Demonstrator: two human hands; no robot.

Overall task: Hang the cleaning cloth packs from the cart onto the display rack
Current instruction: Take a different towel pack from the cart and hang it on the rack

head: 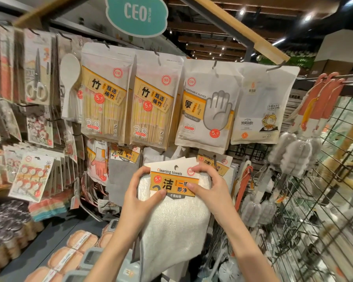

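Two hands hold a white cleaning cloth pack point(174, 216) against the display rack point(253, 155). The left hand point(140, 197) and right hand point(209, 189) each pinch its card label's side edges.

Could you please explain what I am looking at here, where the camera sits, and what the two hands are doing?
There is one picture, taken by a wide-angle camera worn on a person's head, looking forward and down, so the two bare arms reaching in from below are the wearer's own. No robot is involved. The left hand and right hand together hold a white cleaning towel pack by its orange card label, their fingers curled round the label's sides. The label has a hang hole at its top, raised in front of a shop display rack. I cannot tell whether it is on a hook yet. Above it hang two bamboo stick packs, a disposable gloves pack and another white pouch. A teal CEO sign hangs overhead.
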